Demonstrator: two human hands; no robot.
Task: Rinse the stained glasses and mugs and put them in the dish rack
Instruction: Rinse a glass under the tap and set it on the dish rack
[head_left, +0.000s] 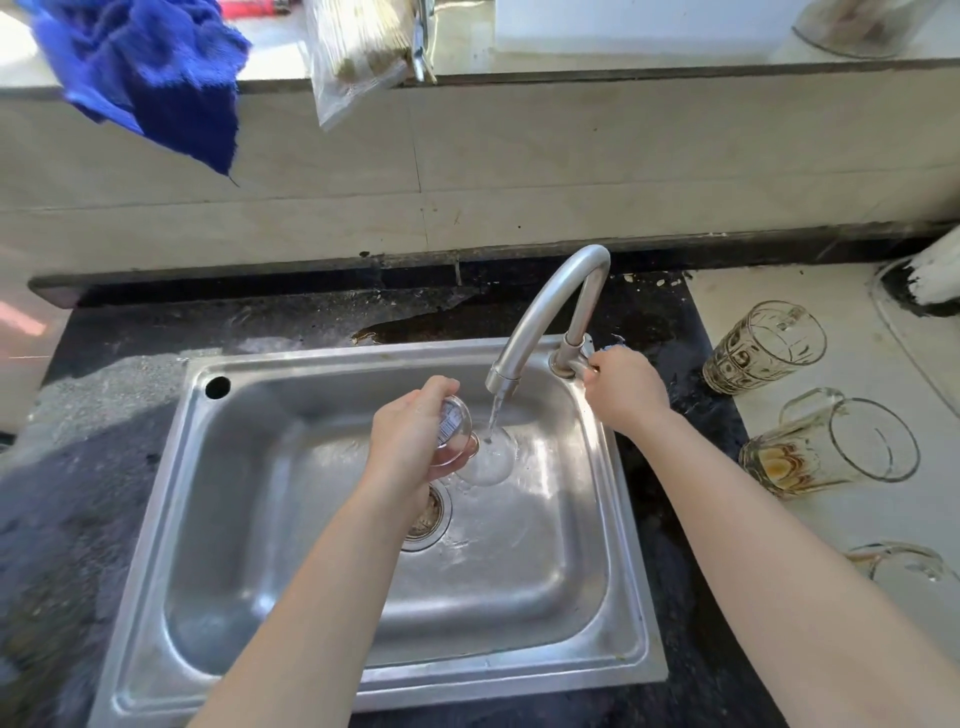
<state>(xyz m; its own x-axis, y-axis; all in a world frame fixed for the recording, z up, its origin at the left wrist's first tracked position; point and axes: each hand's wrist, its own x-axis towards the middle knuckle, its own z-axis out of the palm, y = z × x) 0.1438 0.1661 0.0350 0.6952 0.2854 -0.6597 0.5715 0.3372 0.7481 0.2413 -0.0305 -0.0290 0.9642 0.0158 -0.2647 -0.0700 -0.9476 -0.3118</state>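
Observation:
My left hand (410, 441) grips a clear glass (475, 452) tilted on its side over the steel sink (218, 519), its mouth under the thin stream of water from the curved tap (550, 306). A barcode sticker shows on the glass's base. My right hand (621, 387) holds the tap handle at the spout's foot. Three stained glass mugs lie on their sides on the pale counter at the right: a patterned one (763, 345), one with brown residue (826, 441), and one (898, 561) partly cut off by my right arm.
The drain strainer (431, 514) sits just below my left wrist. Dark wet countertop (104, 395) surrounds the sink. A blue cloth (150, 73) and a plastic bag (353, 52) hang over the ledge behind. No dish rack is in view.

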